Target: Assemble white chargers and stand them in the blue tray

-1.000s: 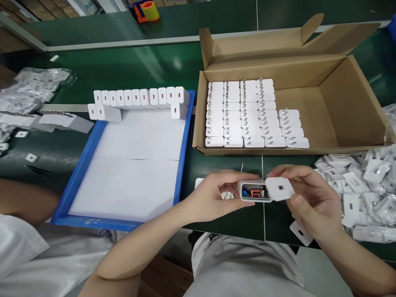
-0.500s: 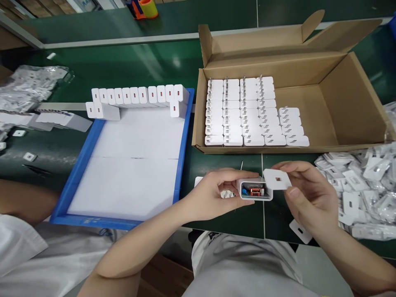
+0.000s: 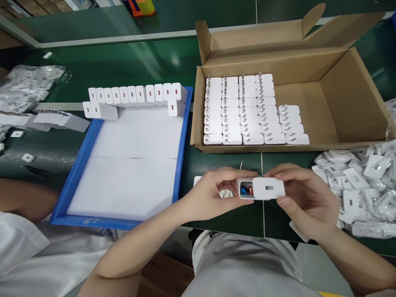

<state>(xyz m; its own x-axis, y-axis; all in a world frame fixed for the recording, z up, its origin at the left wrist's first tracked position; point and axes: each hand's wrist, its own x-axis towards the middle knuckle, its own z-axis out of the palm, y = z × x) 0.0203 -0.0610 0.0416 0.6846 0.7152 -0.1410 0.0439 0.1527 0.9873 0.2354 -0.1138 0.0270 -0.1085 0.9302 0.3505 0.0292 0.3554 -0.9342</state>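
My left hand (image 3: 213,194) grips a white charger body (image 3: 245,190) whose open end shows orange and blue parts inside. My right hand (image 3: 306,196) pinches a flat white cover plate (image 3: 268,188) with a small rectangular slot, held across most of that open end. Both hands meet over the green table, just in front of the cardboard box (image 3: 337,74). Prongs of the charger body are hidden behind my left fingers.
Rows of white chargers (image 3: 244,111) fill the left of the box. A blue tray (image 3: 182,136) holds a row of finished chargers (image 3: 136,95) along its far edge. Loose cover plates (image 3: 359,185) pile at the right. Another person's arm (image 3: 21,200) lies at the left.
My right hand has swung the cover plate leftward and down, from beside the charger body to over its open end. My left hand has stayed in place.
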